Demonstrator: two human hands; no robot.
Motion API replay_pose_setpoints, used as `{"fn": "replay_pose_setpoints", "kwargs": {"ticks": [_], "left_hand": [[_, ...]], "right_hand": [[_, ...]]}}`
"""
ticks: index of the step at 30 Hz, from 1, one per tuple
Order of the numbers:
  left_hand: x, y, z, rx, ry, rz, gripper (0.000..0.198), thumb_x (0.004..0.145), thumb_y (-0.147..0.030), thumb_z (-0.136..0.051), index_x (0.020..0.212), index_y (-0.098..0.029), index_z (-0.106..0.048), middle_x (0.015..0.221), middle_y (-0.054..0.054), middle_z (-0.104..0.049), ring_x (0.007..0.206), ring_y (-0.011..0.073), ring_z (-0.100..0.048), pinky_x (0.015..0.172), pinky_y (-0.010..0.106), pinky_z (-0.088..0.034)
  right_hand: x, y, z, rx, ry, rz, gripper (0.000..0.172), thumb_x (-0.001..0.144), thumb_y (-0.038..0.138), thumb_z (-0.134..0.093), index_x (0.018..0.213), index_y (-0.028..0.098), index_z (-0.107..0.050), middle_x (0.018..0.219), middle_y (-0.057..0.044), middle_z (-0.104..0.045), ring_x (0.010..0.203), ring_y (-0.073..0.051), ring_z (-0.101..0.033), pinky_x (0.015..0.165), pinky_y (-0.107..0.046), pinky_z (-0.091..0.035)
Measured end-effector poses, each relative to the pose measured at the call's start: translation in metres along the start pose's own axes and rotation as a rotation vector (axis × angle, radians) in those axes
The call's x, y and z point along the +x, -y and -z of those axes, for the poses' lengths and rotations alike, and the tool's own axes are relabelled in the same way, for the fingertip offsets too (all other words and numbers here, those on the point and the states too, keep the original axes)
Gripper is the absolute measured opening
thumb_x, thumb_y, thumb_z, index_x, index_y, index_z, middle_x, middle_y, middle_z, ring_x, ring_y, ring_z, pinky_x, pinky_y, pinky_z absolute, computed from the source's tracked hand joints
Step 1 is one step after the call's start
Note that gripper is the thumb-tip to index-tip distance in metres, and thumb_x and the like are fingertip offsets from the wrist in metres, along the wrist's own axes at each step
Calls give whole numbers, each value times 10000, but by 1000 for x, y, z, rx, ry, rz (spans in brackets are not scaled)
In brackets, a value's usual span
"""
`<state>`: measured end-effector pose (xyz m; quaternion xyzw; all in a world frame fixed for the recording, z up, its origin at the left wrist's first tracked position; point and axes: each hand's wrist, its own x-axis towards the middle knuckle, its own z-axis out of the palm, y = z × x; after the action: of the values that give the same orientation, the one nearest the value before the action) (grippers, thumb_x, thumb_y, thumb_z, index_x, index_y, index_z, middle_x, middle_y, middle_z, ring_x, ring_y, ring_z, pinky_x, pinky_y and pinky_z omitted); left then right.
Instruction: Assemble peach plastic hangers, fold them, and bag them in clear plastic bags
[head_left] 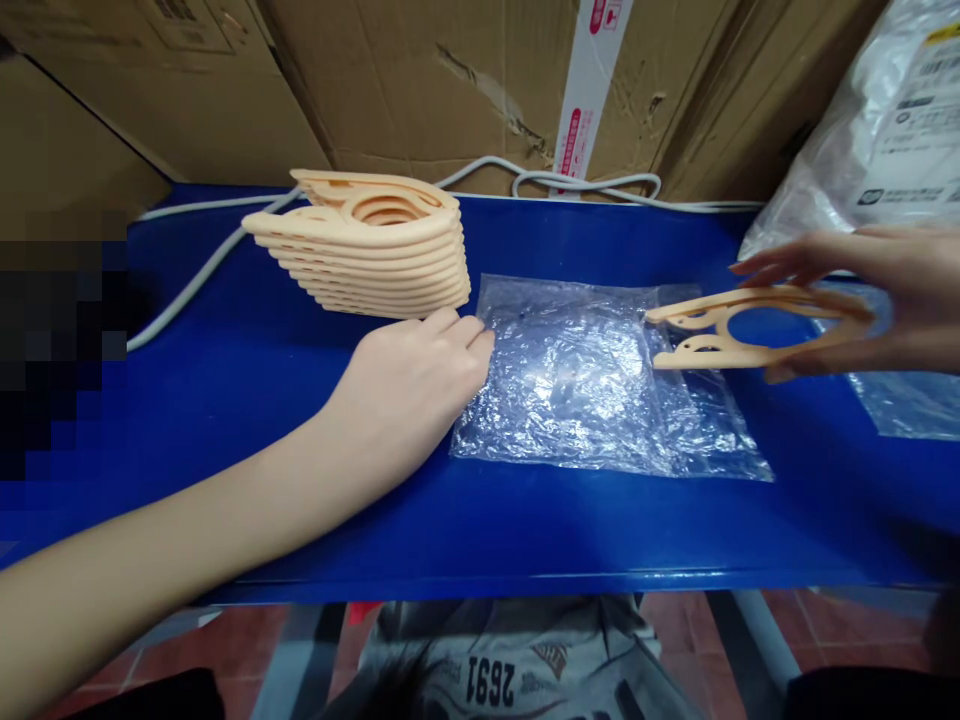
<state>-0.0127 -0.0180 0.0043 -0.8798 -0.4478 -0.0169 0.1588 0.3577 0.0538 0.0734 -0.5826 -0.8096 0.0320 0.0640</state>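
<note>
My left hand (411, 380) rests on the blue table (247, 400), its fingertips touching the left edge of a clear plastic bag (577, 385) lying flat. My right hand (862, 300) holds a flat peach plastic piece (750, 322) with cut-out loops, level and just above the bag's right end. A stack of several identical peach pieces (367, 245) stands on the table just behind my left hand.
Cardboard boxes (450, 80) line the wall behind the table. A grey cable (202, 275) runs along the back and down the left side. A white plastic package (877, 130) sits at the right, with more clear bags (911, 400) under my right hand.
</note>
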Motion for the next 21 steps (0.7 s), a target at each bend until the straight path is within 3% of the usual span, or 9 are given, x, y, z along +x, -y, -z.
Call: {"fn": "replay_pose_setpoints", "kwargs": {"ticks": [3,7,10,14,18,21], "left_hand": [[-2,1,-3,-4,-54,-36,406,913,18,-396,1093,-79,-747,1194,146,-746,964,295,-738,656,386,-591],[-2,0,-7,-19,-92,-47,389,921,5,-410,1107,-67,-744,1196,153,-745,973,301,-729,659,394,-586],[-1,-2,-7,-42,-111,-46,331,974,-84,-447,1111,-53,-746,1175,168,-747,979,316,-724,690,420,-594],[0,-6,-3,-42,-130,13,353,1033,-250,-455,1069,-86,-766,1120,163,-755,960,333,-719,659,441,-583],[-1,-8,0,-19,-97,46,345,1035,-283,-461,1008,-132,-770,1070,138,-760,935,322,-713,614,413,-550],[-3,-9,0,-28,-103,44,328,1028,-281,-479,1013,-121,-764,1081,146,-757,948,315,-712,622,399,-542]], "right_hand": [[5,17,-5,-3,146,196,921,600,909,-669,1289,298,-665,1150,-75,-738,946,-265,-699,757,-437,-466],[7,45,-23,21,122,355,748,816,777,-645,1344,250,-588,1124,-117,-719,862,-255,-669,722,-406,-464],[7,57,-35,11,101,396,715,894,699,-623,1414,218,-526,1192,-138,-701,920,-275,-668,799,-424,-448],[7,51,-38,10,128,375,781,902,695,-617,1492,207,-464,1308,-171,-651,1032,-300,-652,826,-421,-451],[9,33,-35,70,202,284,751,863,662,-695,1473,273,-494,1185,-115,-698,883,-229,-661,699,-360,-462],[11,35,-36,147,205,288,774,839,629,-740,1477,258,-507,1126,-101,-709,853,-216,-656,684,-349,-463]]}}
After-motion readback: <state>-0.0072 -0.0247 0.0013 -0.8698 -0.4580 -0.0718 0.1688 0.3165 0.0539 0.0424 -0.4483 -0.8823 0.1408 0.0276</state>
